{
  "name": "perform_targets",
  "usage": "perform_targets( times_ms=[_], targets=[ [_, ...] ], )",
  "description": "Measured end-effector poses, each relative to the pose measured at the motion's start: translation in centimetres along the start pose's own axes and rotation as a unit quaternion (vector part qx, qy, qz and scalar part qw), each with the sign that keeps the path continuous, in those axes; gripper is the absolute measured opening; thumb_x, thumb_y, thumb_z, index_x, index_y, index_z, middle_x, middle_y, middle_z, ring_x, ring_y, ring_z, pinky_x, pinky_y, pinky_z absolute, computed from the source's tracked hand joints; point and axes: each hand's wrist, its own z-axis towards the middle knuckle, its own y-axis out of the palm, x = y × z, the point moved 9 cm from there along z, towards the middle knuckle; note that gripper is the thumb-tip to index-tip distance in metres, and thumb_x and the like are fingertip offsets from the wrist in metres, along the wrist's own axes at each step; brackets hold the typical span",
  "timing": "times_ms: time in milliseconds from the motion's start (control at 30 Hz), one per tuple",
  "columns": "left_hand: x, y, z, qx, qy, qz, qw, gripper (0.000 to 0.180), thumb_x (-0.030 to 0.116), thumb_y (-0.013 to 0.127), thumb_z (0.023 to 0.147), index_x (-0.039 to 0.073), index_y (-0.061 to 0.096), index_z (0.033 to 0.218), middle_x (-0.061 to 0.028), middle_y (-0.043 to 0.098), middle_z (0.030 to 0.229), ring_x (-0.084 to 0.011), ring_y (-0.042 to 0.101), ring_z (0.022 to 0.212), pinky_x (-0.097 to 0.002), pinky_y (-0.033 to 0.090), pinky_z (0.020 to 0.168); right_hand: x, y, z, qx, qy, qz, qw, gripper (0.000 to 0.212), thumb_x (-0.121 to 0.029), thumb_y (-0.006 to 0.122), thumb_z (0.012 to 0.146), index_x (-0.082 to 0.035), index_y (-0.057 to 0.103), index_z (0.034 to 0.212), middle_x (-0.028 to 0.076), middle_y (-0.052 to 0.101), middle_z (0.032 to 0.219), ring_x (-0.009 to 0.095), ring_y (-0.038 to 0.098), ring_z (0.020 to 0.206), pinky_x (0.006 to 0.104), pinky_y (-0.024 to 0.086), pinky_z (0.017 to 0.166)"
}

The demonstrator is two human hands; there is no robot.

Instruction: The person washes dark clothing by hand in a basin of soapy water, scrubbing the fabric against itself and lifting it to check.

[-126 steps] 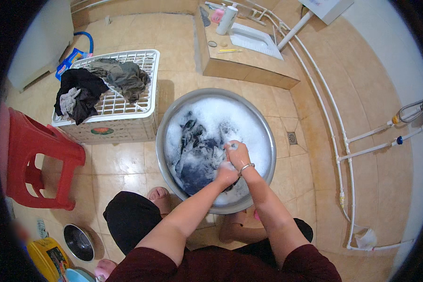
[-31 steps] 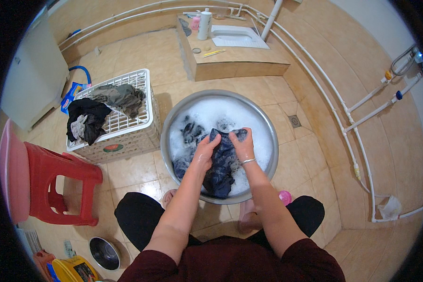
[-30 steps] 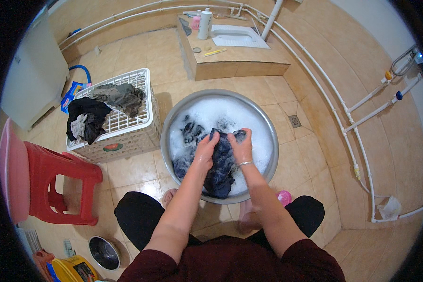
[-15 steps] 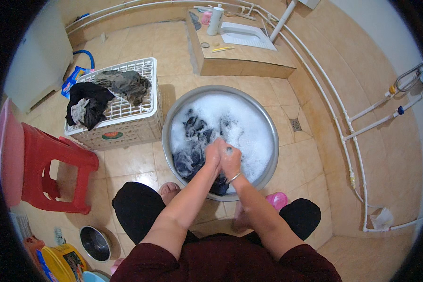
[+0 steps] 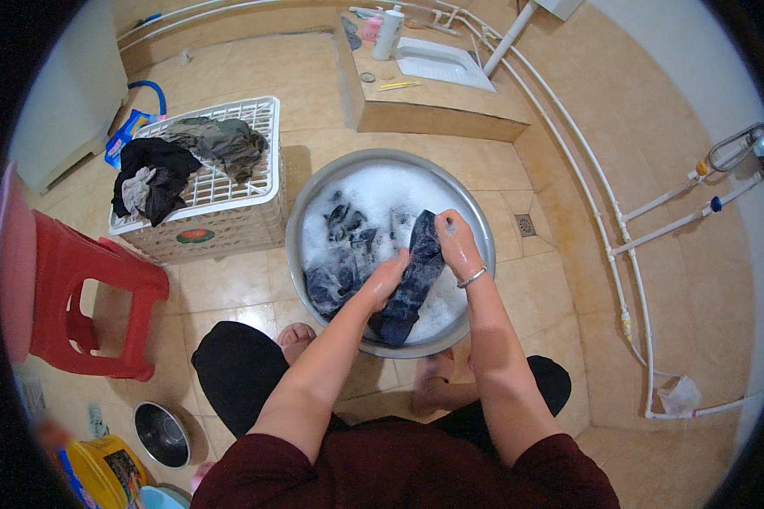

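Note:
A round metal basin [image 5: 293, 254] on the tiled floor holds white suds [image 5: 373, 182] and wet dark clothes. Out of the suds comes a dark navy garment [image 5: 412, 284], stretched lengthwise between my hands. My right hand [image 5: 458, 246], with a bangle at its wrist, is closed on its far upper end. Along the garment's left edge my left hand [image 5: 388, 276] grips the cloth, its fingertips partly hidden by it. Another dark, soaked piece of clothing [image 5: 335, 280] lies in the suds to the left of my left hand.
Left of the basin stands a white plastic crate [image 5: 255, 204] with a black garment [image 5: 157, 182] and a grey garment [image 5: 221, 144] on top. A red stool [image 5: 102, 297] and a small metal bowl [image 5: 163, 434] are nearer me. White pipes [image 5: 586, 182] run along the right wall.
My hands were together over the basin's middle, clasped around cloth. Now they are apart: the right has moved right and up, and the dark garment is spread out between them.

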Motion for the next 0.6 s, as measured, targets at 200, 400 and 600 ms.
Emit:
perform_targets(
  times_ms=[200, 400, 600],
  targets=[
    [0.8, 0.2, 0.0, 0.039, 0.054, -0.27, 0.96, 0.04, 0.038, 0.044, 0.081, -0.001, 0.052, 0.085, -0.007, 0.052, 0.081, -0.0136, 0.048, 0.071, -0.0289, 0.04, 0.061, -2.2, 2.6, -5.2, 0.064, -0.009, 0.021, 0.998, 0.022, -0.026, 0.055, 0.074, -0.005, 0.051, 0.072, 0.018, 0.054, 0.069, 0.035, 0.053, 0.07, 0.0356, 0.041, 0.061],
    [2.0, 3.3, -1.0, 0.089, 0.14, -0.272, 0.948, 0.022, 0.027, 0.047, 0.079, 0.005, 0.052, 0.079, -0.0041, 0.048, 0.071, -0.0139, 0.044, 0.063, -0.0272, 0.038, 0.057, 2.2, -0.2, -3.1, 0.133, 0.119, -0.031, 0.983, 0.027, -0.027, 0.055, 0.071, -0.002, 0.054, 0.059, 0.023, 0.05, 0.059, 0.037, 0.051, 0.059, 0.0376, 0.041, 0.055],
    [3.0, -0.6, -1.8, 0.205, 0.122, -0.185, 0.953, 0.034, 0.029, 0.043, 0.079, -0.003, 0.053, 0.076, -0.0119, 0.053, 0.074, -0.0164, 0.046, 0.068, -0.0313, 0.037, 0.061, 2.0, 3.6, -4.7, 0.106, 0.079, 0.077, 0.988, 0.036, -0.029, 0.047, 0.076, 0.004, 0.054, 0.063, 0.018, 0.052, 0.059, 0.03, 0.048, 0.058, 0.0356, 0.039, 0.056]
  ],
)
